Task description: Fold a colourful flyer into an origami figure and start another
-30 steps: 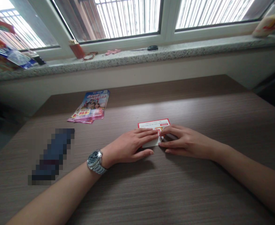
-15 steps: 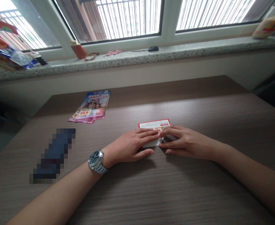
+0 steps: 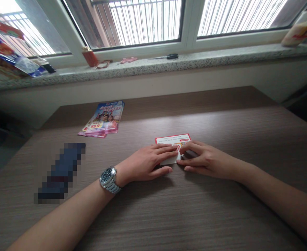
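A white paper [image 3: 172, 139] with a red border lies on the brown table [image 3: 185, 216], in front of me. Flat across its lower left part rests my left hand [image 3: 150, 162], fingers stretched out to the right and thumb apart. My right hand [image 3: 208, 160] is at the paper's right edge, its fingers bent and spread, with fingertips touching the edge. Part of the paper is hidden under both hands. A silver watch [image 3: 107, 176] is on my left wrist.
A stack of colourful flyers [image 3: 105, 118] lies at the back left of the table. A blurred dark blue object [image 3: 61, 172] is left of my left forearm. On the stone windowsill [image 3: 143, 68] are a red case [image 3: 90, 57], scissors [image 3: 172, 56] and food bags [image 3: 8, 57].
The fingertips of my right hand have shifted slightly at the paper's right edge. My left hand stays flat on the paper. The whole view has moved a little.
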`<state>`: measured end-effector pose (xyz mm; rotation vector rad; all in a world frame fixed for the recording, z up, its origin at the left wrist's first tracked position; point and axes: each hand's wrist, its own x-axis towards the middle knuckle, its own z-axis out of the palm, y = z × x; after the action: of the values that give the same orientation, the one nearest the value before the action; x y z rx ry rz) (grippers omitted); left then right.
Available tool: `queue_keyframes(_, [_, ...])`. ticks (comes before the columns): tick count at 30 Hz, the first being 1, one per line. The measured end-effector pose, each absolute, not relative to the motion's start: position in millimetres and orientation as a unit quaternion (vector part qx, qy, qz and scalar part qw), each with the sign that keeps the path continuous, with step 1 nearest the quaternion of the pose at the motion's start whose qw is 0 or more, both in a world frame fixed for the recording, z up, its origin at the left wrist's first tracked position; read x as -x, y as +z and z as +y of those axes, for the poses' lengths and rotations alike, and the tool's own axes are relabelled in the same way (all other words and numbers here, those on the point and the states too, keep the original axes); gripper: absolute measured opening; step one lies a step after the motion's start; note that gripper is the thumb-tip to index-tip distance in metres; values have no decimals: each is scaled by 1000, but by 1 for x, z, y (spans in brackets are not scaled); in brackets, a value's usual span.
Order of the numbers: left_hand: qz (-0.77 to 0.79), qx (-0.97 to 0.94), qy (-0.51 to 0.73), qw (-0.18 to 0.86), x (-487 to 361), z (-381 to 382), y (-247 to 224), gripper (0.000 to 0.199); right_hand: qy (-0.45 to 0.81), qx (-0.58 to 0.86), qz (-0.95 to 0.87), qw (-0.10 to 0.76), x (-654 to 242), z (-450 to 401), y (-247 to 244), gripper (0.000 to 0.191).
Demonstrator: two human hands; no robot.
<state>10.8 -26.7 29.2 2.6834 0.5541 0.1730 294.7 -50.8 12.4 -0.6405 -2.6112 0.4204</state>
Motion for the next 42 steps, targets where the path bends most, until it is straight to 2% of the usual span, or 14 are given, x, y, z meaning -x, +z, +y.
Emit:
queue_keyframes(29, [194, -957, 74, 201, -9, -27, 29, 53, 190, 201, -932, 233, -300, -44, 9, 29])
queue_keyframes(35, [176, -963, 55, 195, -10, -28, 34, 49, 194, 245, -903, 293, -303, -44, 6, 26])
queue_keyframes(42, [175, -965, 42, 189, -9, -29, 37, 50, 182, 304, -890, 286, -305, -44, 1, 26])
